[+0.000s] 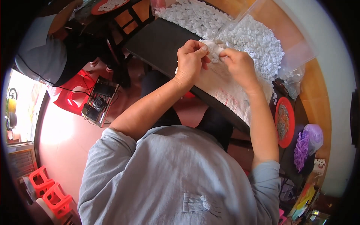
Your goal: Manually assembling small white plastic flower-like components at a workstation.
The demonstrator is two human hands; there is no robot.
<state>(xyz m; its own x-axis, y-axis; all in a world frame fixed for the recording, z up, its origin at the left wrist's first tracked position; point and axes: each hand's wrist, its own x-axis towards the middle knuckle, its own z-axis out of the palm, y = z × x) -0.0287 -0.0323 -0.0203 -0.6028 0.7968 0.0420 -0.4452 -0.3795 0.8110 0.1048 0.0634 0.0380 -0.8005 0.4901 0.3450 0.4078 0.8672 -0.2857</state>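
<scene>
My left hand (191,62) is raised over the dark table's near side, thumb and fingertips pinched together; what lies between them is too small to make out. Just to its right, my right hand (240,66) has its fingers closed at a cluster of small white pieces (214,52), apparently pinching one. Beneath both hands a whitish towel (228,90) with faint reddish marks covers part of the table. Beyond them spreads a thick heap of small white looped pieces (258,43), with another heap (195,17) farther left.
Bare dark tabletop (157,41) extends left. A clear plastic bag (294,80) and a red tray (285,122) of small parts sit right, near purple strands (302,150). Another person (41,48) is at the left, by a metal rack (101,99) with cables. Red stools (56,198) stand lower left.
</scene>
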